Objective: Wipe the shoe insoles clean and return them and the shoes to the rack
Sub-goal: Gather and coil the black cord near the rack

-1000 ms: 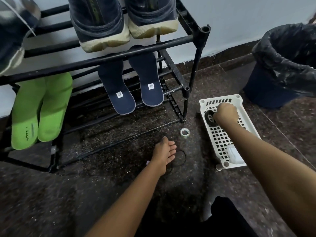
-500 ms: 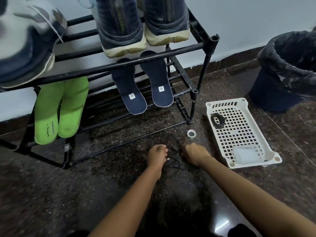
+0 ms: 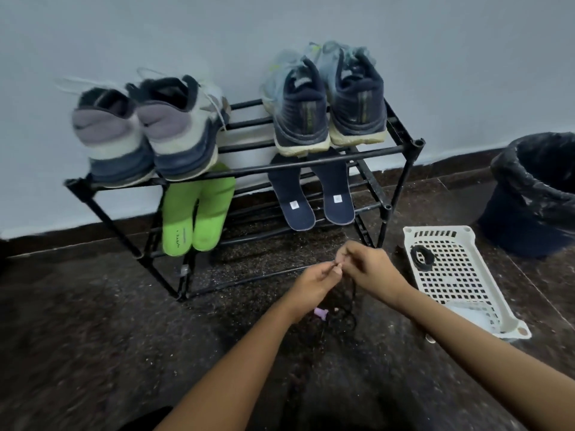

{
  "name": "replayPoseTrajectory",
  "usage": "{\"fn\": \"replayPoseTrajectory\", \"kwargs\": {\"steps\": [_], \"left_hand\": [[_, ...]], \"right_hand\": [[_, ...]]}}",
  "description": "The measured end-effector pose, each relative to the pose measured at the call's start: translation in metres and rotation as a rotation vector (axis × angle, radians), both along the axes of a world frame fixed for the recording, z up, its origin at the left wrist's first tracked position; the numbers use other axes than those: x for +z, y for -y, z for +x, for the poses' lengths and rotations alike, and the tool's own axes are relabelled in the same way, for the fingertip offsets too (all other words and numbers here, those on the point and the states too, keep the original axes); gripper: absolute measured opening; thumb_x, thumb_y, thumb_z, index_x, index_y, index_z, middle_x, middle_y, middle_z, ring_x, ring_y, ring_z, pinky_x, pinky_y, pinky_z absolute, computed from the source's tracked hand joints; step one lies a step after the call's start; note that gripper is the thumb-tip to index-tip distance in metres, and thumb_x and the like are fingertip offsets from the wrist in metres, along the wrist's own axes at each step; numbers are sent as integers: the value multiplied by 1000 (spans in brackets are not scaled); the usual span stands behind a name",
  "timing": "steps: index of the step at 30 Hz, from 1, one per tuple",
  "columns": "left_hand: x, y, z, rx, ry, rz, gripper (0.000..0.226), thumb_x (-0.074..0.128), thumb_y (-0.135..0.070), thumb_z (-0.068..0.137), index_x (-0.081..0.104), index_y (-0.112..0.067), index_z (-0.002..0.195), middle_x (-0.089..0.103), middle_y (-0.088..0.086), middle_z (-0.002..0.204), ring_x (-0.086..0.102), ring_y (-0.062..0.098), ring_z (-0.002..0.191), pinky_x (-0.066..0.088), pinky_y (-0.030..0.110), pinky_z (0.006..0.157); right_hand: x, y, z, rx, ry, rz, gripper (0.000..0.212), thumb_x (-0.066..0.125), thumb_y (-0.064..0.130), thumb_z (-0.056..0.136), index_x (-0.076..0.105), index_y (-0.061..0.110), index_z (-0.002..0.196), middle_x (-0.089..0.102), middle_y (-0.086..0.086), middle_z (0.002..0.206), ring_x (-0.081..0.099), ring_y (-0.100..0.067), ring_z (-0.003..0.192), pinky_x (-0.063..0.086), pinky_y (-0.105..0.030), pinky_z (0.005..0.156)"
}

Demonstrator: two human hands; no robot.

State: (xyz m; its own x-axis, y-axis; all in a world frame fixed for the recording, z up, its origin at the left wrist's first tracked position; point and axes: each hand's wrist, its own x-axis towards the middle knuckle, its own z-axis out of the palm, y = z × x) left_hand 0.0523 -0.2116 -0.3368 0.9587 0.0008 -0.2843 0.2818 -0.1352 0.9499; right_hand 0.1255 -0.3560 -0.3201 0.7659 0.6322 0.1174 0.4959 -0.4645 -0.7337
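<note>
shoes [image 3: 298, 119] atop the rack [image 3: 311, 167], insoles [image 3: 294, 197] on the tier below, basket [image 3: 408, 236] to its right, bin [image 3: 535, 194] behind

A: What did the fingers [image 3: 348, 255] pinch at mid-frame?
B: A tiny thing [image 3: 339, 266], too small to tell.
A: And the grey shoes [image 3: 146, 135], upper left?
B: Blurred. The rack's [image 3: 280, 169] front bar hid the tops of the green insoles [image 3: 193, 219] and navy insoles [image 3: 298, 206].
A: The bin [image 3: 535, 194]?
B: Cut off by the right edge; both forearms [image 3: 236, 377] by the bottom edge.

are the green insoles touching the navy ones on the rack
Apart. The head view shows a clear gap of bare rack bars between the green insoles and the navy insoles.
</note>
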Motion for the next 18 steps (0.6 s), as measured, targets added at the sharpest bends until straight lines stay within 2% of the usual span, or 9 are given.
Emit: {"fn": "replayPoseTrajectory", "kwargs": {"steps": [2,4,6,9,12,14,15,18], "left_hand": [[18,-3,-9,-22,39,13,23,44,-14,103,63,-2,110,67,2,102,62,3,97,46,15,92],[39,-2,-17,-4,36,52,25,45,-13,103,65,-9,87,66,0,89,61,-3,85,45,12,85],[63,-1,-28,23,66,93,32,45,-14,103,60,-14,75,63,-4,81,57,-10,74,41,9,77],[84,0,-34,43,105,94,29,43,-15,103,58,-13,78,60,-4,80,55,-12,68,41,8,73],[118,4,-50,73,121,57,23,42,-23,104,61,-18,92,64,-9,87,58,-12,74,43,7,72],[144,5,-65,97,159,71,26,40,-25,105,60,-20,89,63,-10,90,57,-11,78,42,8,76],[155,4,-72,113,185,88,29,39,-26,105,59,-21,84,61,-10,90,55,-11,77,41,9,75],[185,-2,-95,173,244,144,34,38,-24,105,57,-22,77,60,-9,91,52,-12,72,38,7,71]], "right_hand": [[23,-7,-11,-31,-20,80,23,62,1,82,57,24,80,61,5,69,55,-4,63,41,-10,61],[49,-11,-20,-17,-20,133,20,61,-2,82,59,18,83,61,7,69,56,-1,63,40,-7,61],[80,-14,-31,7,30,156,18,61,-2,82,60,16,84,62,9,69,57,2,64,40,-5,62],[112,-22,-34,52,109,156,18,62,-3,81,61,15,84,61,10,70,57,4,68,39,-4,63],[150,-25,-49,83,157,141,17,59,-6,81,64,10,85,62,5,70,58,0,61,41,-7,57],[176,-26,-62,87,175,153,18,57,-6,83,63,10,84,63,1,70,59,-6,52,45,-16,49],[189,-27,-68,82,205,166,18,57,-6,82,63,12,83,64,2,70,61,-8,54,47,-19,50],[232,-27,-84,60,331,199,20,61,-6,80,66,14,81,60,16,67,58,8,66,40,-5,61]]}}
